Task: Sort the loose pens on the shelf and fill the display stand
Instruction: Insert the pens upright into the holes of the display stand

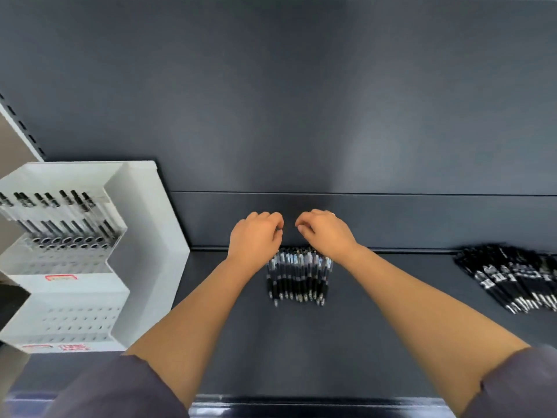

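A neat row of black-and-clear pens lies side by side in the middle of the dark shelf, tips toward me. My left hand and my right hand hover close together over the pens' far ends, fingers curled downward. Nothing shows between the fingers, and the heels of both hands cover the pens' far ends. A white stepped display stand stands at the left. Its top tier holds several pens, while its lower tiers show open holes.
A loose heap of black pens lies at the right edge of the shelf. The shelf's dark back panel rises just behind my hands. The shelf's glossy front lip runs along the bottom.
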Available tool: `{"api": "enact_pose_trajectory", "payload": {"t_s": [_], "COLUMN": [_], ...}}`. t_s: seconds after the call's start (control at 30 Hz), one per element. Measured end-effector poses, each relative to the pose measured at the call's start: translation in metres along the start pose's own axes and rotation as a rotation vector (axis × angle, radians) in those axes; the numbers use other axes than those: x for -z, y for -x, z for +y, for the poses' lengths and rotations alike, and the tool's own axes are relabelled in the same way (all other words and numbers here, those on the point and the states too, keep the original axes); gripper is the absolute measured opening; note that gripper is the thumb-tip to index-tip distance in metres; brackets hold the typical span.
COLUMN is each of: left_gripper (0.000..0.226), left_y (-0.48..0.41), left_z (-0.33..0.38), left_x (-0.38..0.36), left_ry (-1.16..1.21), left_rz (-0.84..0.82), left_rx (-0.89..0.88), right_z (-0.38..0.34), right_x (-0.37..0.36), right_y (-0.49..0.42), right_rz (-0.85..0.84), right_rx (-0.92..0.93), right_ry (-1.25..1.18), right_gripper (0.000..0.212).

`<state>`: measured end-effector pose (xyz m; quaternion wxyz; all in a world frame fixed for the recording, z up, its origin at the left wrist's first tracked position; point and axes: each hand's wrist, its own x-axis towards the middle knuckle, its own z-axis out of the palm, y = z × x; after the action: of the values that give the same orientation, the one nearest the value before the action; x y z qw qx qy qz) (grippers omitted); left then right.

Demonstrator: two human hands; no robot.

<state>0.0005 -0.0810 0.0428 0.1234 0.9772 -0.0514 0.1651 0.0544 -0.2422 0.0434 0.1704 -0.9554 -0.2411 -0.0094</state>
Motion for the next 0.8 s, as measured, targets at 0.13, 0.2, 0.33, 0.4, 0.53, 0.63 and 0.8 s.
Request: {"api": "enact_pose_trajectory", "payload": {"t_s": [0.13, 0.2, 0.33, 0.4, 0.53, 0.63, 0.8], "left_gripper": [0.015, 0.016, 0.026, 0.036, 0.053, 0.050, 0.040], "left_y": [0.002, 0.005, 0.007, 0.005, 0.003, -0.003, -0.017], "left_z": [0.004, 0.001, -0.008, -0.012, -0.017, -0.020, -0.023], "left_x": [-0.029, -0.042, -0.068, -0.081, -0.104, -0.113, -0.118], "left_ry": [0.017, 0.043, 0.099, 0.144, 0.208, 0.201, 0.196], "left_rz": [-0.154, -0.232, -0.405, -0.504, -0.552, -0.516, -0.512], "left_rx": [0.124, 0.182, 0.273, 0.324, 0.407, 0.441, 0.508], "right_z": [0.026, 0.032, 0.036, 0.035, 0.031, 0.024, 0.019], "right_x": [-0.017, -0.029, -0.052, -0.064, -0.081, -0.090, -0.099], "right_y": [0.000, -0.002, -0.011, -0.018, -0.029, -0.034, -0.039], "right_rz": [-0.161, -0.245, -0.330, -0.359, -0.368, -0.340, -0.216], "right_rx": [-0.069, -0.107, -0.198, -0.252, -0.377, -0.431, -0.465], "right_ry": [-0.052, -0.084, -0.137, -0.124, -0.058, 0.001, -0.112], "right_gripper": [0.020, 0.020, 0.019, 0.025, 0.043, 0.044, 0.029]}}
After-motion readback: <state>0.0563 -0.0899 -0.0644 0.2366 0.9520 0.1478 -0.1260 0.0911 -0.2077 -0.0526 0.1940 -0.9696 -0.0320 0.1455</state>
